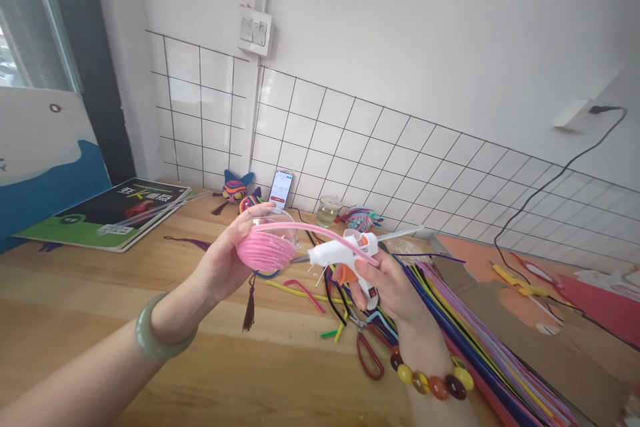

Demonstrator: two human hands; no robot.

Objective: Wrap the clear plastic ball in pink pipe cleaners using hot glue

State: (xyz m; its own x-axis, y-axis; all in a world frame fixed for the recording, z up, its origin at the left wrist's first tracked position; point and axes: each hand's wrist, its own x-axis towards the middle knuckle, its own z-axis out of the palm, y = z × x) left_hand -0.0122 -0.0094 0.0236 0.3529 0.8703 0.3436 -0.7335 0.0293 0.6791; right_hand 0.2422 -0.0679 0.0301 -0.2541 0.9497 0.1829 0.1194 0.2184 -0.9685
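Observation:
My left hand (227, 250) is closed round a clear plastic ball (273, 219) whose lower part is wrapped in rows of pink pipe cleaner (265, 250). From the ball a loose length of the same pink strand arches across to my right hand (385, 280). That hand grips a white hot glue gun (337, 252) with an orange trigger, and the strand's end lies by its fingers. The gun's nozzle points left, close to the ball's side. Below the ball hangs a dark brown tassel (249, 307).
Red-handled scissors (370, 353) and pipe-cleaner scraps lie below the gun. Bundled pipe cleaners (480, 320) spread to the right, beside cardboard (450, 293) and a yellow tool (515, 280) with a cord. Along the wall stand a phone (280, 188), a glass jar (329, 211) and striped ornaments (235, 188).

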